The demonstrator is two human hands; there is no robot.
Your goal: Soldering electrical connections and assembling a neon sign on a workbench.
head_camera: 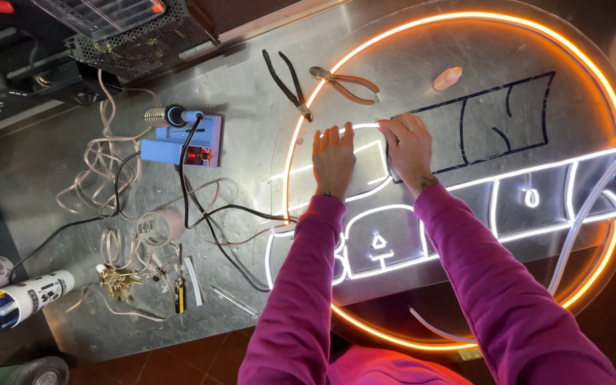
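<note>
Purple sleeves (493, 285) lead to both hands, left hand (333, 158) flat, right hand (408, 146) pinching a white light strip (366, 126) on the round sign (465, 93), pliers (344, 83) just beyond.

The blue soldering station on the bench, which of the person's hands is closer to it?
Left. The left hand lies flat on the lit sign, just right of the blue soldering station. The right hand is farther right, beyond the left one.
</note>
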